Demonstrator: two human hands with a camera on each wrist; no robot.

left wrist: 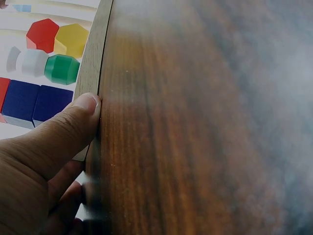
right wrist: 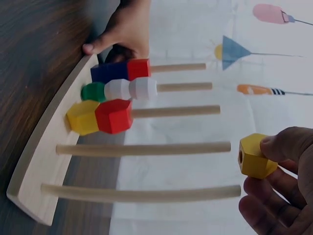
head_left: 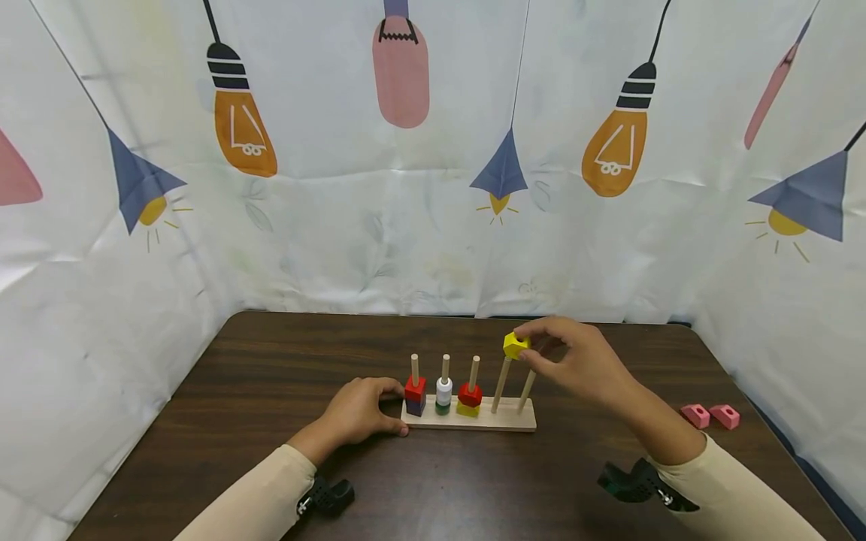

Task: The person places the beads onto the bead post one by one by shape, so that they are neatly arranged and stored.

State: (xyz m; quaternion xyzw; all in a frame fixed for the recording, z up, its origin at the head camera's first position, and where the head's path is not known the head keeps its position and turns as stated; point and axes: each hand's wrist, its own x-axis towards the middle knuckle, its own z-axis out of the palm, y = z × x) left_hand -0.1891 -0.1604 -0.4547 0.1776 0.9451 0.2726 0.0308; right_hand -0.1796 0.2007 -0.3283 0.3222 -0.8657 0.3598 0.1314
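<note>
A wooden peg stand (head_left: 467, 424) with a row of upright pegs lies across the table. My left hand (head_left: 358, 412) grips its left end, thumb on the front edge. Between thumb and fingers, my right hand (head_left: 578, 364) pinches a yellow faceted bead (right wrist: 255, 155), its hole facing the tip of the bare fourth peg (right wrist: 146, 149). Dark blue blocks (left wrist: 34, 104) with a red one above fill the leftmost peg. Beside them are a green bead (left wrist: 62, 69) and white ones. The third peg carries a red bead (right wrist: 114, 116) over a yellow one (right wrist: 83, 117). The rightmost peg (right wrist: 146, 193) is bare.
Two pink blocks with holes, one (head_left: 695, 415) beside the other (head_left: 726, 415), lie on the brown table (head_left: 284, 353) at the right, near my right forearm. A patterned white curtain (head_left: 433, 248) hangs behind the table and along both sides.
</note>
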